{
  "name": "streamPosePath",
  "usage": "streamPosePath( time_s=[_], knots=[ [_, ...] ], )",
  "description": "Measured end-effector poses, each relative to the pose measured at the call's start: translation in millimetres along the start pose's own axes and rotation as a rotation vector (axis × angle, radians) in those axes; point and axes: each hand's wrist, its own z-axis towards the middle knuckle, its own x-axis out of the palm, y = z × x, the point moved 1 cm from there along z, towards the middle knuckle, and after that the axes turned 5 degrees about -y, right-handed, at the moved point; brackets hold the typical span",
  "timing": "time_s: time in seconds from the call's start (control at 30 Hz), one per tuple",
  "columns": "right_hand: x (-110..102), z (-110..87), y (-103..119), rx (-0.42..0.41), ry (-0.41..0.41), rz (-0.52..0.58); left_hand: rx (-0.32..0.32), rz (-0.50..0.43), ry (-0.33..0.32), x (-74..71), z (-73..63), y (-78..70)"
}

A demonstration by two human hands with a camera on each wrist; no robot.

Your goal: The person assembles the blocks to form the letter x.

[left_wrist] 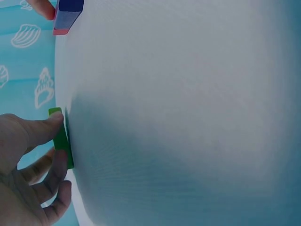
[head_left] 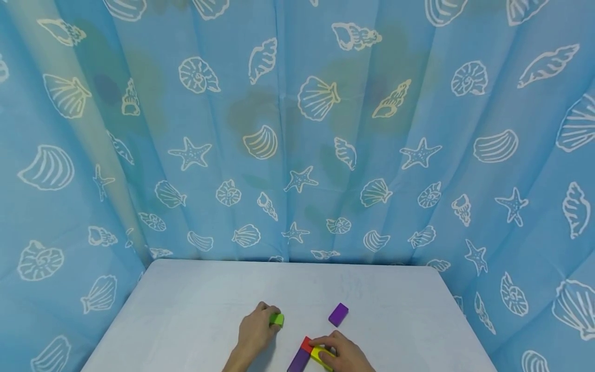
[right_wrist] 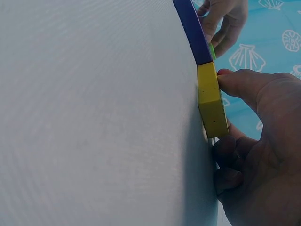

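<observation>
My left hand [head_left: 257,329] pinches a green block [head_left: 277,320] between thumb and fingers, left of the other blocks. In the left wrist view, the green block [left_wrist: 61,139] is at or just above the tabletop. My right hand [head_left: 343,352] holds a yellow block [head_left: 322,357] with its fingers around it, one fingertip touching a red block [head_left: 307,344]. A long purple block [head_left: 299,360] meets the red one, and the yellow block lies against them at an angle. In the right wrist view, the yellow block [right_wrist: 210,99] adjoins the purple block [right_wrist: 193,33].
A second purple block [head_left: 339,314] lies alone on the white table [head_left: 200,305], beyond my right hand. Behind and beside the table hangs a blue curtain [head_left: 321,217] with white shell and starfish prints.
</observation>
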Motion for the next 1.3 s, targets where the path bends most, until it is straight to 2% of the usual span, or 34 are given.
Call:
streamPosePath(
  time_s=[0.3,0.8,1.03,1.3],
  knots=[
    [-1,0.6,1,-0.047,-0.002,-0.010,0.011,0.009,-0.010,0.4,0.4,1.2],
    [-2,-0.6,3,-0.034,-0.005,-0.013,0.012,0.021,0.039,-2.4,3.2,-8.8],
    [-3,1.0,1,-0.035,0.002,-0.016,0.057,0.032,-0.001,-5.9,1.4,-12.7],
    [-2,0.2,1,-0.006,0.003,0.003,0.073,0.022,0.015,-6.6,-0.5,-15.0]
  ],
)
